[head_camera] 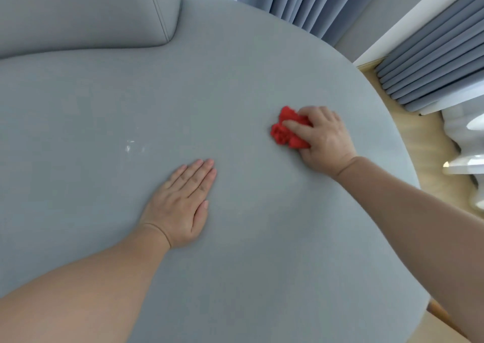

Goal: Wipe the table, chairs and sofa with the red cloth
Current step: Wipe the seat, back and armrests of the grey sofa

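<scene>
Red cloth [281,133]: head view, one crumpled wad on the grey sofa [131,94] seat, toward its rounded right edge. Its longer extent runs roughly from the far edge to the near edge, with loose folds spilling left. Right hand [323,138]: fingers curled over the wad, grasping and pressing it down. Left hand [180,204]: flat on mid-seat, fingers straight and together, well apart from the cloth. Small pale marks [131,146]: on the seat left of both hands. Back cushion [78,10]: far left corner. Blue-grey curtains [301,2] and wooden floor [419,138]: beyond the right edge.
</scene>
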Demonstrator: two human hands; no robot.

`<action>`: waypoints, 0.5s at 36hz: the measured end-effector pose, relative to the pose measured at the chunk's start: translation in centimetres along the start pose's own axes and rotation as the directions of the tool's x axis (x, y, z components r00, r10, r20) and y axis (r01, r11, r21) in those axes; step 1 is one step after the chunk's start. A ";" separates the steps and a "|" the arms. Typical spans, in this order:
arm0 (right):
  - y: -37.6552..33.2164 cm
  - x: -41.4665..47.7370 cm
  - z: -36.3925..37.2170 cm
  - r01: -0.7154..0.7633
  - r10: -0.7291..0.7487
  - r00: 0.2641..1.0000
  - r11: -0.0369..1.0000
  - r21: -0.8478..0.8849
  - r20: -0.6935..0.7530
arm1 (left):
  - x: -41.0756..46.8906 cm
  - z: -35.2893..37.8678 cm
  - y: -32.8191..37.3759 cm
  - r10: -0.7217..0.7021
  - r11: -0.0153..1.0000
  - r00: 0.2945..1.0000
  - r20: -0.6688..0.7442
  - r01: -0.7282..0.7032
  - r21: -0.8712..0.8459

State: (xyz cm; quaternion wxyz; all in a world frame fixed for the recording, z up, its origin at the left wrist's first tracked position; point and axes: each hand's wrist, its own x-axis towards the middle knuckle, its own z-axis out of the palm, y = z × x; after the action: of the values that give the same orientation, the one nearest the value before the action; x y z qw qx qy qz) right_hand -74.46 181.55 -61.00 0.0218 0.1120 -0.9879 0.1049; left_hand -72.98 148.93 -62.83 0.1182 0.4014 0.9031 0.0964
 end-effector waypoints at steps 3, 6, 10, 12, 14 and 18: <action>2.8 2.2 -0.4 -0.174 0.174 0.984 0.985 -0.001 -0.027 | 0.2 0.2 -0.2 0.007 1.000 1.000 -0.015 -0.007 -0.001; 5.4 4.2 -0.3 -0.289 0.289 0.955 0.957 0.015 -0.070 | 0.4 0.4 -0.4 0.017 1.000 0.999 -0.032 -0.017 -0.001; 7.8 6.2 0.5 -0.474 0.468 0.867 0.880 0.006 -0.170 | 0.3 0.6 -0.6 0.015 1.000 0.999 -0.035 -0.016 -0.017; 8.7 7.4 0.6 -0.573 0.564 0.805 0.820 0.005 -0.186 | 0.3 0.7 -0.8 0.017 1.000 0.999 -0.045 -0.018 -0.018; 9.4 8.5 0.6 -0.666 0.656 0.729 0.746 0.021 -0.194 | 0.3 0.8 -0.8 0.023 0.999 0.998 -0.055 -0.025 -0.025; 10.3 9.7 0.4 -0.764 0.752 0.634 0.645 0.002 -0.182 | 0.3 1.0 -0.8 0.028 0.999 0.997 -0.073 -0.031 -0.041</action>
State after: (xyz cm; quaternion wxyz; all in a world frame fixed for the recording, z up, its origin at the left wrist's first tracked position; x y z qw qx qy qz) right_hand -86.29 189.18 -62.80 0.0623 -0.3230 -0.9413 0.0763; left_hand -73.51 148.71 -64.06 0.0925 0.4085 0.8985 0.1315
